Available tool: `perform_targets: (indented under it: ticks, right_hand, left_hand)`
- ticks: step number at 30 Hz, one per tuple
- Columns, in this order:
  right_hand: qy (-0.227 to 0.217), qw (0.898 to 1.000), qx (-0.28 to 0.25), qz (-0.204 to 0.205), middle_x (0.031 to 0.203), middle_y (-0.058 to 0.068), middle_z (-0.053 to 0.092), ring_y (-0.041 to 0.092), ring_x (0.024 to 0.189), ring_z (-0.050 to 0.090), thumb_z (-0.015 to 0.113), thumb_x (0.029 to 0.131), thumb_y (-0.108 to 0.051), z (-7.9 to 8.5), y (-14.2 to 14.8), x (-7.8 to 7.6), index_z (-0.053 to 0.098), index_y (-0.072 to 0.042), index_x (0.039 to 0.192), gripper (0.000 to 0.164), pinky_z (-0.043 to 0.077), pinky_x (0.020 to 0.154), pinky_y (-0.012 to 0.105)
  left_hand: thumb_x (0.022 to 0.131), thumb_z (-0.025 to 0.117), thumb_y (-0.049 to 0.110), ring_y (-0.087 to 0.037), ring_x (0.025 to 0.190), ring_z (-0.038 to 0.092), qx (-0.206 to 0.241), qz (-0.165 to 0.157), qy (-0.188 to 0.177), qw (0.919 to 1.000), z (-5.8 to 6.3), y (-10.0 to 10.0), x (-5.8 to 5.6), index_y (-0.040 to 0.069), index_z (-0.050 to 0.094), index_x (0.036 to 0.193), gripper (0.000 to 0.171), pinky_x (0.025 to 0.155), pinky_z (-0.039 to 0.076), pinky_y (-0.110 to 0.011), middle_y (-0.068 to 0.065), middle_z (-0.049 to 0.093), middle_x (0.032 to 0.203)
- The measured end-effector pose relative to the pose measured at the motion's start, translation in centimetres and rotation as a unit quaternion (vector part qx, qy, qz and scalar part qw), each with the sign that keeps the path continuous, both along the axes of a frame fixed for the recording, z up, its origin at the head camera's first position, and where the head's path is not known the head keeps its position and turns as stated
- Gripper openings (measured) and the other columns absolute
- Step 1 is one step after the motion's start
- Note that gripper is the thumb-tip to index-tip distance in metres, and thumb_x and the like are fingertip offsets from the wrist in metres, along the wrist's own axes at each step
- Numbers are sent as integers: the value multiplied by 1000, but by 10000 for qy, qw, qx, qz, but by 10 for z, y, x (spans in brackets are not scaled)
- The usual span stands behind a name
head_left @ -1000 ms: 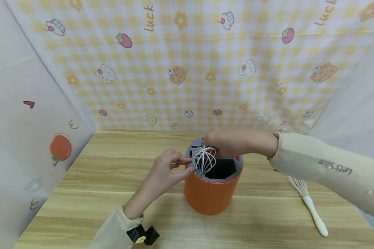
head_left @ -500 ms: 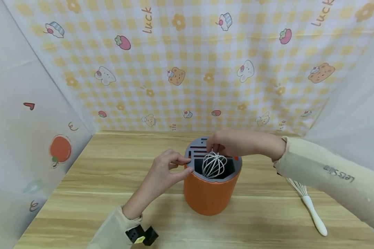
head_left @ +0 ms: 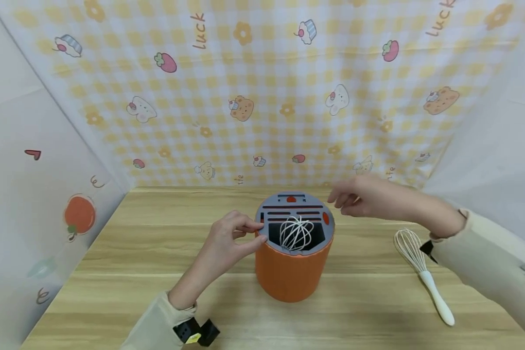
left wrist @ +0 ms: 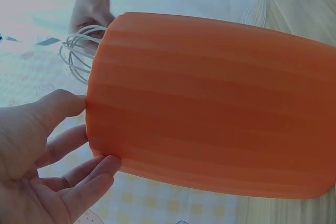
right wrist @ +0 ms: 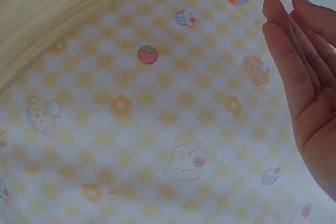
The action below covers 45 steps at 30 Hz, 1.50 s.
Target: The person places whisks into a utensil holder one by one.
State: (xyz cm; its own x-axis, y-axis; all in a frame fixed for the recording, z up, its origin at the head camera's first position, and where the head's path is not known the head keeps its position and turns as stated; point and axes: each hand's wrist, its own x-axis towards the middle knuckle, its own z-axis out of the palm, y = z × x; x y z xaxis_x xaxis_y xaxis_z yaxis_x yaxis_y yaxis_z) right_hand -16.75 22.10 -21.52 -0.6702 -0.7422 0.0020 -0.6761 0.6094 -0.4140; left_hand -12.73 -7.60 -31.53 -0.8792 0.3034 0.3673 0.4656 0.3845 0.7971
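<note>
An orange knife and utensil holder (head_left: pixel 292 278) with a grey slotted top stands upright on the table. In its large front opening sits a whisk (head_left: pixel 296 234), pale wire loops up, the handle hidden inside. My left hand (head_left: pixel 233 239) holds the holder's left rim with thumb and fingertips; the left wrist view shows the fingers against the orange wall (left wrist: pixel 210 103). Just right of the holder, my right hand (head_left: pixel 372 198) is in the air with loosely bent fingers and nothing in it. The right wrist view has those fingers (right wrist: pixel 286 59) near the holder's top corner.
Another whisk (head_left: pixel 436 297) with a white handle lies on the wooden table (head_left: pixel 157 253) to the right, partly under my right forearm in the head view. A yellow checked cloth (head_left: pixel 288 131) hangs behind the table, and a white cloth (head_left: pixel 22 204) hangs at the left.
My right hand has let go of the whisk and moved off to the right. The whisk's loops have shifted right and settled lower in the opening. My left hand keeps its place on the rim.
</note>
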Motion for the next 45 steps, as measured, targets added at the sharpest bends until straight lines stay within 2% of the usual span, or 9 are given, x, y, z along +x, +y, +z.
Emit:
perform_targets:
  ticks: [12,17,25,32,40,45]
  right_hand:
    - [118,9965,-162,-812,90,-2,66,10,79,64,69,81,-5,-28,59,16,63,-5,103,23,53,65,20]
    - [-208,9918,-269,-1229,92,-2,66,8,80,63,67,82,-5,-40,78,22,62,-3,106,24,53,66,21]
    - [-259,9901,-678,-1204,89,1,66,6,78,62,65,84,-3,-65,108,30,60,3,106,24,53,61,24]
    - [-229,9864,-896,-1357,87,-2,66,2,77,61,64,83,-1,-84,132,40,61,2,105,22,53,59,23]
    - [-626,9794,-1216,-1488,88,-7,66,5,78,62,61,85,0,-106,152,48,59,8,106,22,53,60,23]
    - [-873,9746,-1402,-1512,87,-5,66,8,77,63,60,86,1,-120,161,52,57,10,106,22,54,60,25]
  left_hand:
    - [75,76,14,-11,84,57,3,28,65,10000,-2,3,1,13,70,90,16,78,53,-28,5,59,89]
    - [75,76,14,-12,85,57,27,35,20,10000,-3,1,0,13,70,90,16,78,53,-28,4,59,90]
    - [75,76,14,-16,86,57,25,79,-174,9998,-3,0,2,14,71,91,17,79,52,-26,3,58,90]
    - [75,77,13,-19,86,58,17,81,-130,9999,-4,0,3,13,71,90,17,78,52,-25,3,59,89]
    - [75,76,13,-17,86,57,-16,91,-160,9998,-5,-2,3,13,70,90,15,79,52,-25,2,59,90]
    - [76,75,14,-15,86,57,-9,102,-227,9997,-6,-5,4,13,71,90,14,80,51,-25,2,58,90]
